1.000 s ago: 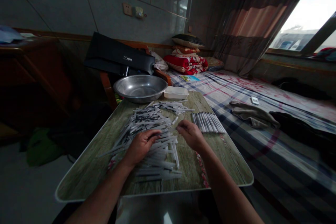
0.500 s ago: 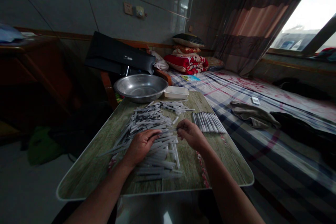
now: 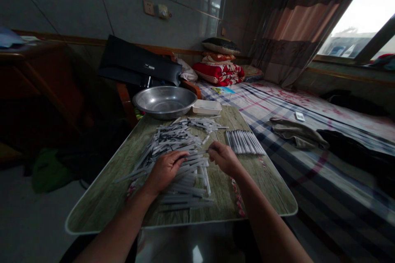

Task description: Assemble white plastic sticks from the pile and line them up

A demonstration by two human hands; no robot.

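Loads of loose pens [image 3: 174, 141] heaped on the table [image 3: 268, 197], left hand [image 3: 164, 171] over the pile, right hand [image 3: 225, 158] at its edge, near a neat row of pens [image 3: 245, 142]. Fingertips on both are bunched close, but honestly can't tell if either's pinching a pen. Metal bowl [image 3: 165, 100] and white tray [image 3: 206, 107] sit at the far end.

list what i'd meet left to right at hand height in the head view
Green item on the floor, left hand, right hand, neat row of pen-like sticks, greyish cloth, black cloth.
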